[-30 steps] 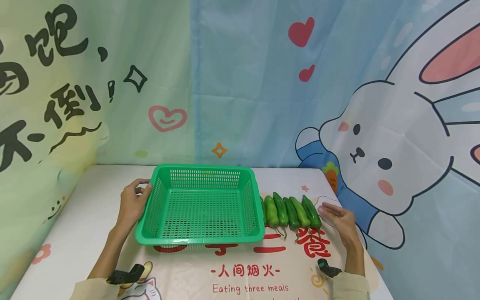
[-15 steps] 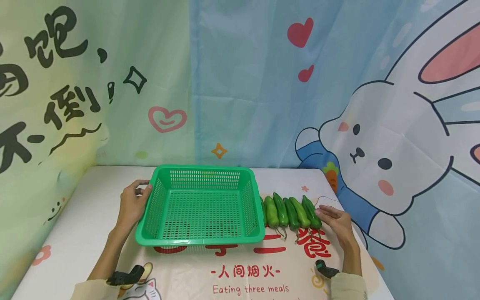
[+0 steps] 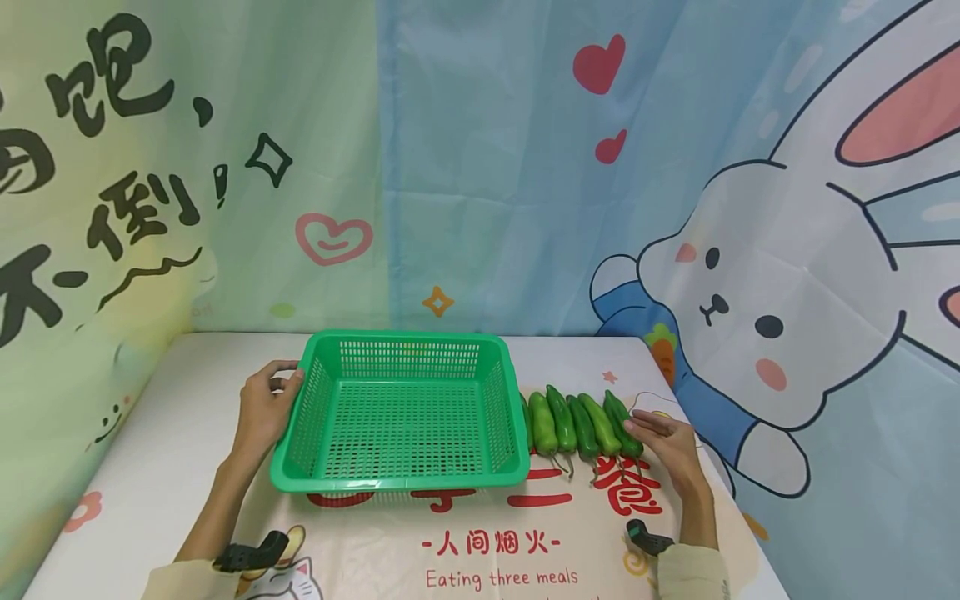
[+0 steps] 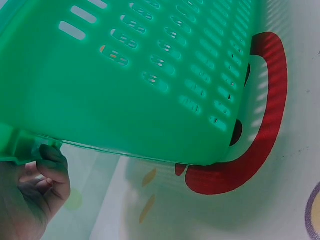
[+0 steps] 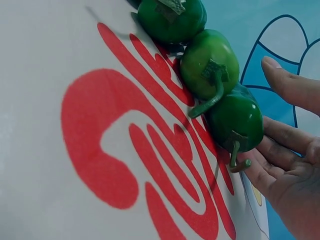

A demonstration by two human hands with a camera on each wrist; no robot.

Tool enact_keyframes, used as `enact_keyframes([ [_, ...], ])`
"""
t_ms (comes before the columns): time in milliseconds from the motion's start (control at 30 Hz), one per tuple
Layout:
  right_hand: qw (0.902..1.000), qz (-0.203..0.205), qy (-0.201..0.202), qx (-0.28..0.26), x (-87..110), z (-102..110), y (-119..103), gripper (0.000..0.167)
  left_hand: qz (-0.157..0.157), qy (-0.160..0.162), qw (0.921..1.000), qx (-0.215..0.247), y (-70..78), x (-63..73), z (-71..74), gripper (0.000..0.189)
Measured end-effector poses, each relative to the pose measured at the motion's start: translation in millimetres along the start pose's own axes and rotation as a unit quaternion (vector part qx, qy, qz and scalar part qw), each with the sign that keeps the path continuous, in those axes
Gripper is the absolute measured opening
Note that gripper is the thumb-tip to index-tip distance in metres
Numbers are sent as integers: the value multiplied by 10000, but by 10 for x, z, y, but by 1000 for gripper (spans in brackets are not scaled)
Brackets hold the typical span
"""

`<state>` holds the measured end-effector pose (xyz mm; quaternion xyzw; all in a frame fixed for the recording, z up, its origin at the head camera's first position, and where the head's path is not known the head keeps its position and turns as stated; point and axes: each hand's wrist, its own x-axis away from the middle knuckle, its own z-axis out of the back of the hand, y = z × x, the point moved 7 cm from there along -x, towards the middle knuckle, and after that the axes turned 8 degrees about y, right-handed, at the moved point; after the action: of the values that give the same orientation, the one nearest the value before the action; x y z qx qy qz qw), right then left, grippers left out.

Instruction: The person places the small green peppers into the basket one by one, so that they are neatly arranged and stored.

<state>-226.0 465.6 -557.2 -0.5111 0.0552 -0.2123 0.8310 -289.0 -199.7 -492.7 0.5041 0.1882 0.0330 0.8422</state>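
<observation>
A green plastic basket (image 3: 405,482) with slotted walls stands mid-table, nothing in it. My left hand (image 3: 262,408) holds its left side, and in the left wrist view the curled fingers (image 4: 56,172) grip under the rim. To the basket's right, several green peppers lie side by side in a row, stems toward me. Beside the rightmost pepper (image 3: 622,425) is my right hand (image 3: 671,450), thumb raised and fingers extended. In the right wrist view those fingers (image 5: 282,142) lie right along that pepper's outer side. The basket's wall partly hides the leftmost pepper (image 3: 527,423).
A printed cloth (image 3: 375,550) with red characters covers the table. Behind it hangs a curtain (image 3: 480,208) with a rabbit drawing and hearts. The table's right edge lies just past my right hand.
My right hand has moved left, from a little apart to right beside the rightmost pepper. The left hand, the basket and the peppers have stayed in place.
</observation>
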Motion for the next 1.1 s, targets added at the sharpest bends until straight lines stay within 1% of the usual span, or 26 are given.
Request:
enact_keyframes([
  [333, 9995, 112, 76, 274, -1, -53, -28, 73, 40, -8, 10000, -18, -25, 1, -14, 38],
  [600, 9983, 269, 152, 497, -12, -68, -63, 70, -28, 2, 10000, 28, -3, -1, -4, 39],
  [767, 9985, 331, 184, 402, -1, -74, -67, 68, -18, -7, 10000, 31, 0, 7, -1, 40],
  [900, 9980, 390, 271, 427, 0, -80, -64, 65, -12, 15, 10000, 25, 0, 9, -2, 39],
  [1100, 9975, 361, 403, 445, -1, -79, -36, 60, 13, 28, 10000, 36, 2, 7, 2, 39],
])
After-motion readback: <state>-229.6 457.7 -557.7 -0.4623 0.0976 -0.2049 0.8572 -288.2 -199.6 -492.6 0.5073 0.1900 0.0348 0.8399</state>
